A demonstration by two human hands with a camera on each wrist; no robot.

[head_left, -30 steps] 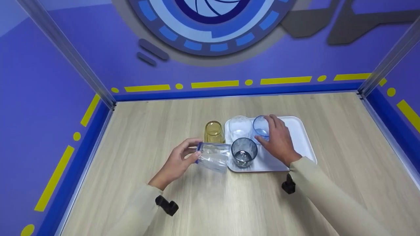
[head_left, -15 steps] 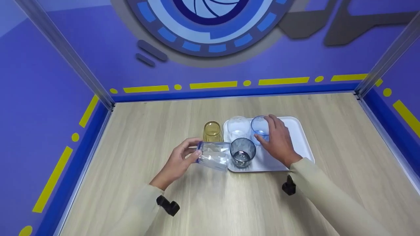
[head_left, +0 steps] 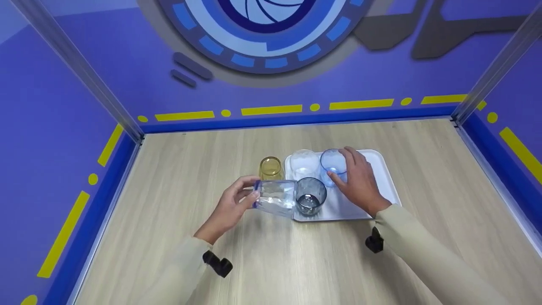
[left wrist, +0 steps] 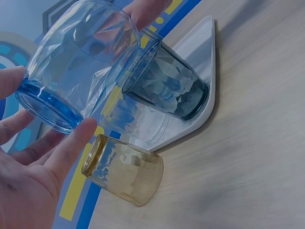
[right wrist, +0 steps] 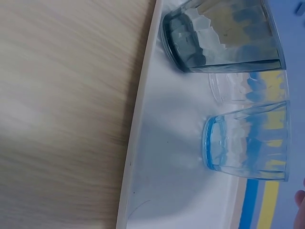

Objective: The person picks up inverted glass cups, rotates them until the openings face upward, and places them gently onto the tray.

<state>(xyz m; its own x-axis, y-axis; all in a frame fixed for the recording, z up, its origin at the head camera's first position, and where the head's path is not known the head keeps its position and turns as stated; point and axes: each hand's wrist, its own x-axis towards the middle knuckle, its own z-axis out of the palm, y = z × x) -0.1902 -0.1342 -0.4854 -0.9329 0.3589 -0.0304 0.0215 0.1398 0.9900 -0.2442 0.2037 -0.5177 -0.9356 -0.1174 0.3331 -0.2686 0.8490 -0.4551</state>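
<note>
My left hand (head_left: 253,192) holds a clear glass with a blue base (head_left: 277,198) by its base, tipped on its side above the table. The glass's mouth points at the tray's left edge, close to a grey glass (head_left: 310,197). In the left wrist view my fingers (left wrist: 71,148) pinch that blue base (left wrist: 43,102). My right hand (head_left: 341,167) curls round a blue glass (head_left: 330,163) standing on the white tray (head_left: 385,178). A clear glass (head_left: 304,164) stands on the tray beside the blue one. A yellow glass (head_left: 271,168) stands on the table just left of the tray.
The wooden table (head_left: 190,169) is walled in by purple panels at the back and on both sides. In the right wrist view the tray's rim (right wrist: 143,119) runs along bare wood, with the grey glass (right wrist: 224,36) and blue glass (right wrist: 248,140) upright on it.
My left hand has brought the tipped glass slightly right, nearer the grey glass and the tray's edge. The right hand stays on the blue glass.
</note>
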